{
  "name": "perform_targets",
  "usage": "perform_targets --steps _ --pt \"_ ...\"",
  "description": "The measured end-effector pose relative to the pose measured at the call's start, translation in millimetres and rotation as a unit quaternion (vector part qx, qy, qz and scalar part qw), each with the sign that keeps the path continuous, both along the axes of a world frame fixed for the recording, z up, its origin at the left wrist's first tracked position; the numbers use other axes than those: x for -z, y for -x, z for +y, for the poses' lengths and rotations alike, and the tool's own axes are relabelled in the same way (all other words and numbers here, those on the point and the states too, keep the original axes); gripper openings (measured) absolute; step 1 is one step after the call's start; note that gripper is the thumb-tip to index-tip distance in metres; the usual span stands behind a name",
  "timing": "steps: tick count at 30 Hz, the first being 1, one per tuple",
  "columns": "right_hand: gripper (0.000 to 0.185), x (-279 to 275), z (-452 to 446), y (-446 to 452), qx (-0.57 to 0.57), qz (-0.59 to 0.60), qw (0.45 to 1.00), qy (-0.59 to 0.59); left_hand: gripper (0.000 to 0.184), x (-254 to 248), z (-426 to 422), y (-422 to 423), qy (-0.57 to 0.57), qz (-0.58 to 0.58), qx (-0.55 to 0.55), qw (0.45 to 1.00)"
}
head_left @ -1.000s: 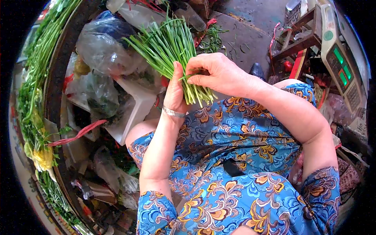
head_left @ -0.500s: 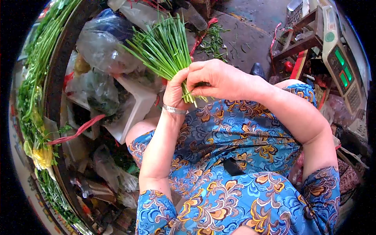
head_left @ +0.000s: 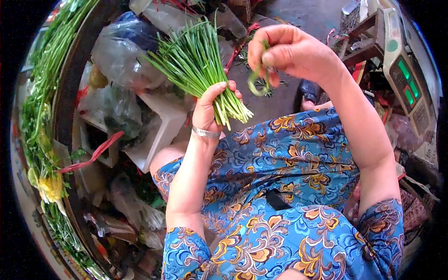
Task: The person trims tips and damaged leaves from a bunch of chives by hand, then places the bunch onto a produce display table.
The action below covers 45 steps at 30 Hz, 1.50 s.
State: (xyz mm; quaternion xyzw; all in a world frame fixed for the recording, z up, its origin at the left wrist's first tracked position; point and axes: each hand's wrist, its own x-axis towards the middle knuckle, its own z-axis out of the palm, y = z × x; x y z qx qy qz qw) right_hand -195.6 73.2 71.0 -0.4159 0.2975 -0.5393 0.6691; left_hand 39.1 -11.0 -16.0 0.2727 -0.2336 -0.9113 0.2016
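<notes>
A thick bunch of garlic chives stands tilted up and to the left, its pale cut ends pointing down to the right. My left hand is wrapped round it near those ends, a silver bracelet at the wrist. To the right and apart from the bunch, my right hand is closed in a pinch. A few limp green chive scraps dangle from its fingers. Below both hands lies the blue patterned cloth over my lap.
A curved shelf of leafy greens runs along the left. Plastic bags and a white foam box sit beside my left arm. On the right are a digital scale and a wooden stool. A red tie hangs at left.
My right hand has moved up and right, away from the bunch, with green scraps now in its fingers. The bunch's cut ends are uncovered. My left hand has barely moved.
</notes>
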Motion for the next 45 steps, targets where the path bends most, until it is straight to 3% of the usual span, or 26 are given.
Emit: perform_targets --steps 2,3,4,5,6,8,9,10,12,16,18,19,21,22,24,25,28,31,35,39,44,45 --pt "0.019 12 -7 13 0.013 0.041 0.999 -0.01 0.044 -6 4 3 0.031 -0.007 0.012 0.999" --pt "0.024 30 -9 14 0.135 0.439 0.888 0.027 0.046 -7 6 5 0.035 -0.003 0.019 0.999" --pt "0.03 40 -12 15 0.235 0.753 0.612 0.054 0.047 -10 7 6 0.041 0.0 0.026 0.999" --pt "0.039 46 -12 21 0.226 0.706 0.67 0.049 0.05 -14 9 6 0.064 -0.003 0.031 0.997" --pt "0.039 45 -13 18 0.231 0.707 0.667 0.051 0.052 -17 10 6 0.065 -0.005 0.034 0.997" --pt "0.04 40 -15 14 0.264 0.531 0.804 0.039 0.053 -14 9 4 0.078 0.0 0.048 0.996" --pt "0.034 40 -17 11 0.31 0.614 0.719 0.103 0.054 -18 11 4 0.085 -0.007 0.055 0.995" --pt "0.034 39 -17 12 0.313 0.613 0.718 0.103 0.054 -19 12 4 0.087 -0.007 0.059 0.994" --pt "0.03 28 -16 11 0.238 0.579 0.779 -0.023 0.055 -20 13 4 0.073 -0.001 0.067 0.995" --pt "0.016 44 -18 9 0.268 0.581 0.768 0.023 0.058 -26 15 5 0.097 0.006 0.078 0.992" --pt "0.012 64 -20 7 0.252 0.556 0.792 0.02 0.058 -27 15 6 0.103 -0.001 0.076 0.992" --pt "0.013 72 -20 3 0.266 0.54 0.793 0.097 0.058 -26 14 6 0.101 0.002 0.077 0.992" --pt "0.016 72 -16 4 0.226 0.5 0.826 0.126 0.057 -26 15 6 0.1 0.005 0.08 0.992" --pt "0.016 59 -15 1 0.227 0.5 0.826 0.126 0.055 -27 16 6 0.093 -0.009 0.069 0.993" --pt "0.02 36 -13 -6 0.226 0.439 0.869 0.019 0.053 -27 16 6 0.086 -0.022 0.058 0.994" --pt "0.017 28 -11 -10 0.267 0.489 0.822 0.116 0.051 -25 15 6 0.086 -0.041 0.059 0.994" --pt "0.014 28 -11 -25 0.266 0.485 0.806 0.21 0.042 -26 18 10 0.097 -0.059 0.047 0.992" --pt "0.013 34 -8 -40 0.255 0.568 0.742 0.248 0.03 -22 20 12 0.108 -0.072 0.052 0.99" --pt "0.012 38 -11 -45 0.248 0.645 0.672 0.267 0.029 -23 22 15 0.124 -0.104 0.064 0.985" --pt "0.011 39 -9 -44 0.236 0.617 0.711 0.243 0.03 -23 23 15 0.121 -0.101 0.071 0.985" --pt "0.009 41 -14 -39 0.358 0.596 0.701 0.159 0.029 -27 18 13 0.1 -0.101 0.071 0.987" --pt "0.008 30 -12 -33 0.333 0.578 0.731 0.141 0.03 -25 19 14 0.102 -0.099 0.068 0.988"
